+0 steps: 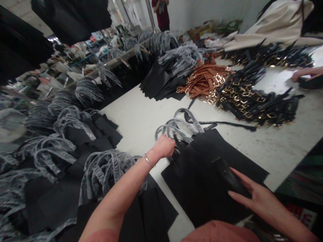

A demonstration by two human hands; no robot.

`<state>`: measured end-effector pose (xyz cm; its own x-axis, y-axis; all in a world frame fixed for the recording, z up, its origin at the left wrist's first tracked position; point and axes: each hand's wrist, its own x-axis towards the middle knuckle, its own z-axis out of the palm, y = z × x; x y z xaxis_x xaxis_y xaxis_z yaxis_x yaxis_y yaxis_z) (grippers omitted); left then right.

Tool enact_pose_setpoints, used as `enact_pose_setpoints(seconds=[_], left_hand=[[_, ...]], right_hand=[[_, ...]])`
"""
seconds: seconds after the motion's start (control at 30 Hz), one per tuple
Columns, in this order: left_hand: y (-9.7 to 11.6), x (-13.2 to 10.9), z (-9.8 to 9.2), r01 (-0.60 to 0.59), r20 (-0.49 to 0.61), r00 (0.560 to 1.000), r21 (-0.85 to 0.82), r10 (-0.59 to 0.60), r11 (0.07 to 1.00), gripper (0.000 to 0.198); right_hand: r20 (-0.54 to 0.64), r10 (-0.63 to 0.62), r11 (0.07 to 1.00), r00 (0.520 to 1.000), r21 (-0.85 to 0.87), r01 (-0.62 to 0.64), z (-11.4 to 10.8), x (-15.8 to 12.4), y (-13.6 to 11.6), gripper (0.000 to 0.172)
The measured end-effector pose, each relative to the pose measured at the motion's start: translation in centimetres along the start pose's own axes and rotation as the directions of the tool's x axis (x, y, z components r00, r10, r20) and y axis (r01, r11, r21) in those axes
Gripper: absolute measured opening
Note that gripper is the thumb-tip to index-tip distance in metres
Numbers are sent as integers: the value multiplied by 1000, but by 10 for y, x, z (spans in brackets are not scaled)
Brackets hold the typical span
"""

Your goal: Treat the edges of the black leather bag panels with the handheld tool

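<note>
A stack of flat black bag panels point(209, 174) lies on the white table point(141, 114) in front of me, with plastic-wrapped handles point(176, 126) at its far end. My left hand point(164, 146), a bracelet on its wrist, is closed in a grip at the base of those handles. My right hand point(254, 195) rests on the near right part of the stack, fingers stretched out around a narrow black strap piece point(228, 174) lying on the panels.
Piles of black panels with wrapped handles point(75, 148) fill the left side. Brown straps with gold buckles point(207, 80) and black buckled straps point(254, 101) lie at the far right. Another person's hand point(306, 72) reaches in at the right edge; a person point(161, 13) stands at the back.
</note>
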<state>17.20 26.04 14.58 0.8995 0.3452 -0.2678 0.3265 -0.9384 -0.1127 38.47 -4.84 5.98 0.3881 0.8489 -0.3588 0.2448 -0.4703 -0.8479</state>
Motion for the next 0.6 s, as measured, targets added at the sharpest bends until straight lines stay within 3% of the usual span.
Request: enact_pose_setpoints(seconds=[0.13,0.23,0.27,0.33,0.37,0.43,0.5,0.6], left_hand=[[-28,-18,9,149,36,989,-213,-145,966,11],[-38,-34,17,240,122,971,-534,-207,811,22],[-37,-40,20,269,189,963,-676,-191,686,27],[-31,-52,26,317,303,948,-906,-92,281,36],[-25,-58,30,324,322,946,-945,-44,54,42],[-8,-69,38,279,296,955,-919,-21,-277,51],[13,-75,48,190,251,966,-861,-70,-471,53],[45,-77,62,41,176,970,-797,-166,-603,51]], right_hand=[[89,40,998,995,42,-43,0,-2,-3,94],[83,26,999,996,23,-28,-2,-3,-6,94],[91,21,1000,996,18,-23,-3,-4,-8,93],[114,9,1000,993,23,-11,-4,-4,-14,92],[127,2,1000,992,30,-5,-5,-3,-17,91],[153,-18,999,988,40,12,-4,0,-29,90],[197,-43,999,980,41,35,-2,4,-45,87],[305,-82,996,949,56,68,6,10,-73,83]])
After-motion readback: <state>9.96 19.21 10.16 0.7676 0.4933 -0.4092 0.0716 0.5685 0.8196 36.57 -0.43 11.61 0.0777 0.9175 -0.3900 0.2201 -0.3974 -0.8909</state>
